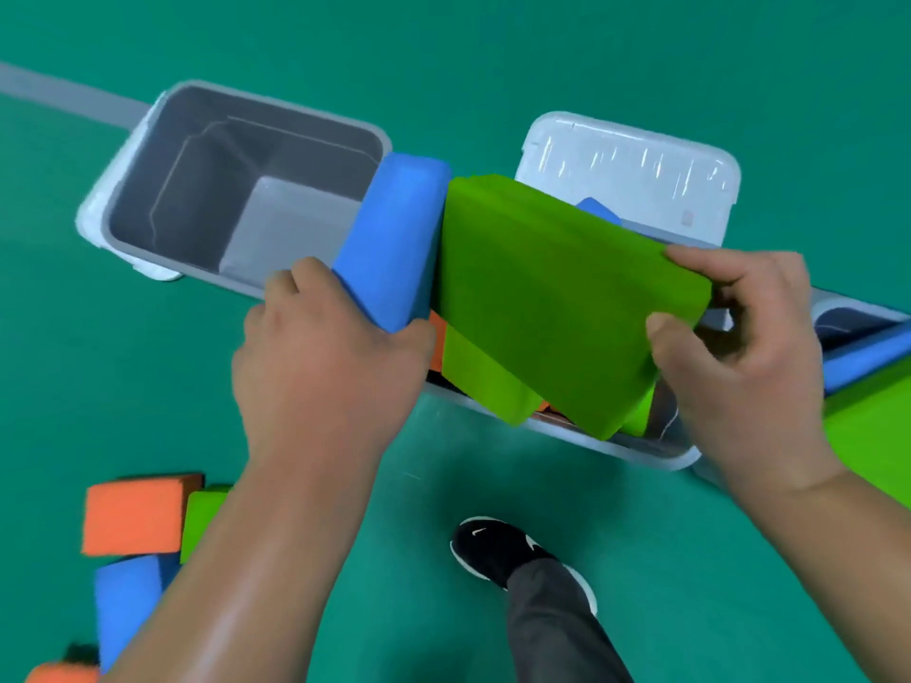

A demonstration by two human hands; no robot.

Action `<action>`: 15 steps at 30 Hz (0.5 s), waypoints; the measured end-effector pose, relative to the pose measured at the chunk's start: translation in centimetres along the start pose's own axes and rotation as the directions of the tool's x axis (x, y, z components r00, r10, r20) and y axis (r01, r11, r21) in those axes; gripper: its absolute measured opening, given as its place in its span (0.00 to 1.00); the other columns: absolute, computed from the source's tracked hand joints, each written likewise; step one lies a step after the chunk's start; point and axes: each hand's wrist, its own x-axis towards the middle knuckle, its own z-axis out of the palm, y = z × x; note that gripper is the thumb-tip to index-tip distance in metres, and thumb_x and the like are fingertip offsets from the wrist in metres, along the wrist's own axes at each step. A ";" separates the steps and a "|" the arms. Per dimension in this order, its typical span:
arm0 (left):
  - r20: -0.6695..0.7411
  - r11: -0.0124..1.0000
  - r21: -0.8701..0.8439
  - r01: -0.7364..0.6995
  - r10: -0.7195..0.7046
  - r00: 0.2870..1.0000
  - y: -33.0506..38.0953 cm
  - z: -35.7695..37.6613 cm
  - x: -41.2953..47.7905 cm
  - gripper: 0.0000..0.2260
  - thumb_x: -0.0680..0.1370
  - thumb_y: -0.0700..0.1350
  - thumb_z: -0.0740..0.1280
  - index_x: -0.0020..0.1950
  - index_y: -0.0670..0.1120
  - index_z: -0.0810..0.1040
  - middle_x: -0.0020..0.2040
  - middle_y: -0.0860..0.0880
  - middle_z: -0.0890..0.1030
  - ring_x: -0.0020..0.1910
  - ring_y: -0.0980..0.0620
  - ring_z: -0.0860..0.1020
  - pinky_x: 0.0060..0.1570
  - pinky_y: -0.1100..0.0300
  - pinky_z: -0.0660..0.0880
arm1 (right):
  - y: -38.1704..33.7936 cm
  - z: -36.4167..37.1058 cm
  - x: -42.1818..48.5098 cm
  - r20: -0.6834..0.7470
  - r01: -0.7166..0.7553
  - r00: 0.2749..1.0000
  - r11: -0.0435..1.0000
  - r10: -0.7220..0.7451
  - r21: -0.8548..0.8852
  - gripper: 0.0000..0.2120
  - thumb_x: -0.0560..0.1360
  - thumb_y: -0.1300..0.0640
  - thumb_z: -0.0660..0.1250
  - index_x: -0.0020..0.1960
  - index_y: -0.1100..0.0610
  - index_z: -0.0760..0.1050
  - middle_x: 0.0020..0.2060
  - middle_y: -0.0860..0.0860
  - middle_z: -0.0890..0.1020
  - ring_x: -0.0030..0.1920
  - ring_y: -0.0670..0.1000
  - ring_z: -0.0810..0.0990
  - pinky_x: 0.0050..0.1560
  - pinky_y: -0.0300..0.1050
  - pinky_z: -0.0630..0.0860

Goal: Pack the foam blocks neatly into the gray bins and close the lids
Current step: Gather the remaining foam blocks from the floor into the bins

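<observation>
The left hand [315,357] grips the blue block [389,239] by its near end; the right hand [739,347] pinches the green block [557,298], both over the part-filled gray bin [616,448]; best press each flat, below the rim

A green floor [542,51] crossed by a gray stripe [74,98].

Single head-worn wide-angle view, looking steeply down from close above both hands, bins and green floor [641,66]
</observation>
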 end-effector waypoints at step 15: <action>-0.114 0.946 -0.262 -0.192 0.167 0.979 7.9 4.7 -1.7 0.27 0.70 0.63 0.72 0.58 0.48 0.68 0.56 0.50 0.68 0.53 0.43 0.73 0.42 0.48 0.73 | 5.3 -5.0 -3.6 -0.473 -0.364 0.712 0.849 0.519 0.382 0.05 0.79 0.53 0.62 0.51 0.51 0.76 0.42 0.45 0.76 0.41 0.37 0.72 0.44 0.34 0.68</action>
